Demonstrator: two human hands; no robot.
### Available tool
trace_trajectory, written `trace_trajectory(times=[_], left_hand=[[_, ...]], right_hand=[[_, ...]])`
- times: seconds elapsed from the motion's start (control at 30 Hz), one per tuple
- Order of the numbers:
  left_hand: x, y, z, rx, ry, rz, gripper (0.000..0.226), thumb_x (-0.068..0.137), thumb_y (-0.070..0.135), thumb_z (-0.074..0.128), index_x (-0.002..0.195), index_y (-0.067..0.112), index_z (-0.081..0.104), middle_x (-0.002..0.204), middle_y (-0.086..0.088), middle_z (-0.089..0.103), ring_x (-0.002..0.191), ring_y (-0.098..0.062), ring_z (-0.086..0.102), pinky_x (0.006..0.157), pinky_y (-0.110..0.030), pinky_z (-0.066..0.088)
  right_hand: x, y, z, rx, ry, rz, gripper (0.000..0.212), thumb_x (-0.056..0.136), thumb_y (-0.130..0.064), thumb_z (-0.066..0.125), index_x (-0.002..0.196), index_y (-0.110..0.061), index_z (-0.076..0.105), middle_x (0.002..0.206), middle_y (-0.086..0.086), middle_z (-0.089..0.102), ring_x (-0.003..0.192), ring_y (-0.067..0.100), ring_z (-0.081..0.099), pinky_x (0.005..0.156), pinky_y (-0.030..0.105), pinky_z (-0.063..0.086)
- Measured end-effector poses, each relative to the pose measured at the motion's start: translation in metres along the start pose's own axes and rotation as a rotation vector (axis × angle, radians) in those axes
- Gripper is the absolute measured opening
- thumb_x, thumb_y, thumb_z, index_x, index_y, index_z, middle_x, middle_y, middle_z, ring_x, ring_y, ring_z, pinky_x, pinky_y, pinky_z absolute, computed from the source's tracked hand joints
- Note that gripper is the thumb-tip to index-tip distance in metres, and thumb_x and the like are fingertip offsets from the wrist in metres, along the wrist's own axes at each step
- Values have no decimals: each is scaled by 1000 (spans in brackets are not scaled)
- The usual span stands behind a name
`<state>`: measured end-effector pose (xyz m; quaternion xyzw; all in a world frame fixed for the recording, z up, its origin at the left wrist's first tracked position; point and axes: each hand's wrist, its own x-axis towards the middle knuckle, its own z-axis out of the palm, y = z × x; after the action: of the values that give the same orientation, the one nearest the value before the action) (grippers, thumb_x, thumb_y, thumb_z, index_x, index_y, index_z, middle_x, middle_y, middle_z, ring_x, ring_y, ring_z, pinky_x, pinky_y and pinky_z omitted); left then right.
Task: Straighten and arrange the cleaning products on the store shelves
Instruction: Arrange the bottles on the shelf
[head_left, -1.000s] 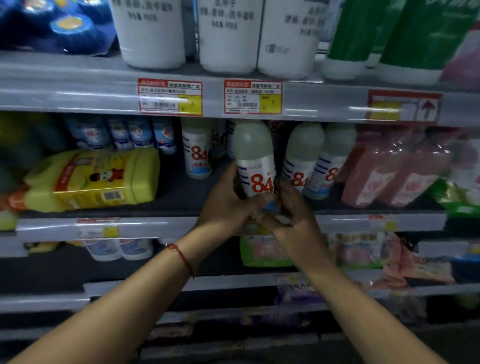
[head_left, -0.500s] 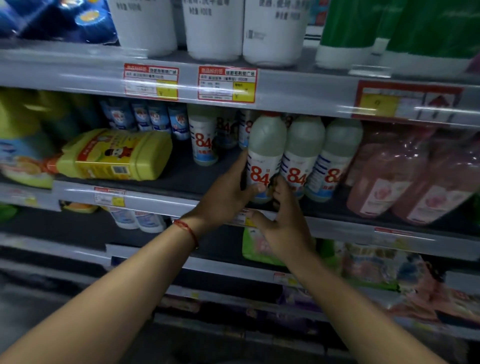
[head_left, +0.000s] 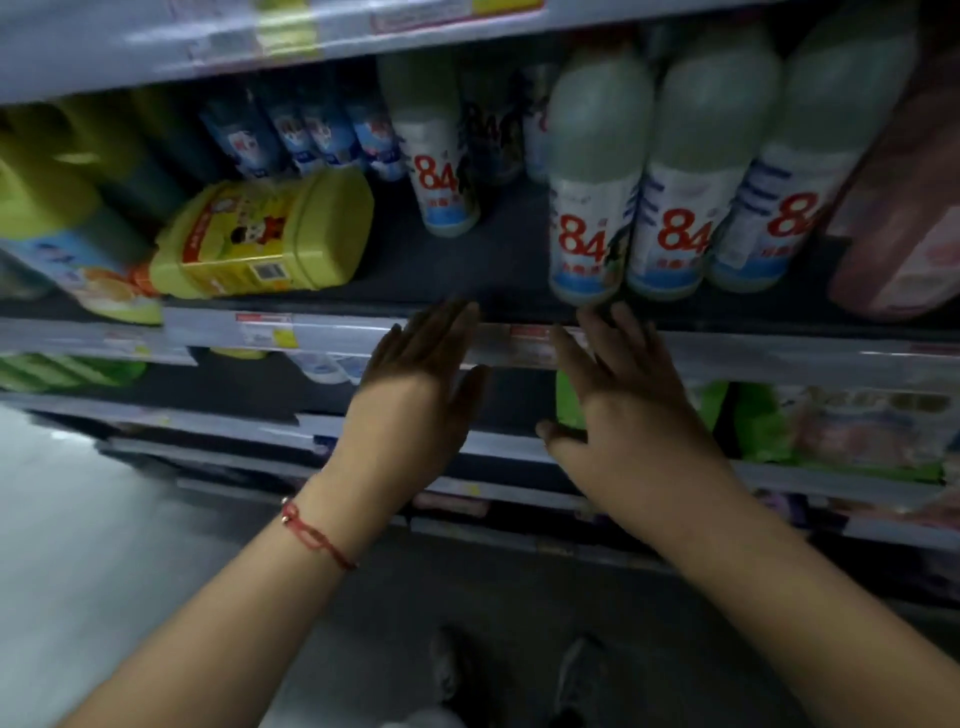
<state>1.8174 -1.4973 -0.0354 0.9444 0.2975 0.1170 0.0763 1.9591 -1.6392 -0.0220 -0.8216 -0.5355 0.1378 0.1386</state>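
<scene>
Three white "84" disinfectant bottles stand in a row at the front of the dark middle shelf (head_left: 498, 260); the leftmost of them (head_left: 592, 208) is just above my right hand. A fourth "84" bottle (head_left: 441, 171) stands alone further back and to the left. My left hand (head_left: 415, 379) and my right hand (head_left: 618, 384) hover below the shelf's front rail, palms down, fingers spread, holding nothing. My right fingertips are close under the front bottle's base without gripping it.
A yellow detergent jug (head_left: 270, 234) lies on its side at the left of the same shelf, with yellow-green bottles (head_left: 67, 218) beyond it. Small blue-white bottles (head_left: 311, 135) stand at the back. Pink refill pouches (head_left: 904, 218) lean at the right. Green packets (head_left: 753, 426) fill the shelf below.
Both hands have let go of the front "84" bottle and dropped below the shelf edge, fingers spread. The bottle now stands in line with its neighbours. The view has tilted downward.
</scene>
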Motion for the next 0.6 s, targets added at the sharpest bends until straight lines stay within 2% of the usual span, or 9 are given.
trace_trajectory(times=[0.1, 0.17, 0.27, 0.37, 0.43, 0.6], left_hand=[[-35, -37, -7, 45, 14, -98, 62, 98, 36, 54, 152, 7, 44, 155, -20, 46, 141, -43, 46, 113, -56, 39], [-53, -64, -16, 80, 9, -152, 66, 97, 35, 60, 153, 8, 42, 156, -20, 43, 141, -44, 44, 111, -57, 40], [-88, -114, -29, 102, 32, -198, 65, 98, 43, 54, 152, 9, 43, 153, -20, 48, 137, -43, 47, 109, -58, 42], [-132, -176, -49, 105, 55, -297, 63, 99, 41, 60, 153, 13, 43, 156, -18, 44, 142, -43, 43, 114, -59, 38], [-167, -222, -68, 104, 56, -371, 67, 97, 43, 60, 155, 16, 40, 161, -15, 39, 146, -39, 38, 116, -57, 35], [-239, -320, -100, 124, 106, -502, 69, 97, 46, 60, 156, 19, 39, 161, -11, 38, 147, -38, 39, 117, -54, 34]], right_hand=[[0, -37, 4, -21, -27, -87, 82, 101, -48, 45, 161, -23, -5, 168, -3, -17, 152, 19, -24, 117, 30, -21], [5, -68, 12, -37, -30, -120, 82, 100, -49, 47, 161, -24, -2, 169, -2, -12, 153, 19, -20, 121, 33, -16], [14, -122, 29, -62, -51, -161, 82, 99, -50, 49, 161, -28, 0, 169, -4, -6, 155, 19, -14, 126, 39, -6], [21, -189, 52, -66, -78, -214, 82, 99, -50, 50, 160, -31, -1, 169, -7, 0, 155, 18, -9, 127, 41, -1], [25, -238, 70, -75, -113, -246, 82, 99, -50, 50, 160, -33, -3, 169, -9, -1, 155, 16, -10, 127, 41, -2], [44, -344, 121, -2, -158, -270, 84, 98, -53, 53, 158, -38, -5, 167, -16, -4, 153, 9, -12, 126, 38, -5]])
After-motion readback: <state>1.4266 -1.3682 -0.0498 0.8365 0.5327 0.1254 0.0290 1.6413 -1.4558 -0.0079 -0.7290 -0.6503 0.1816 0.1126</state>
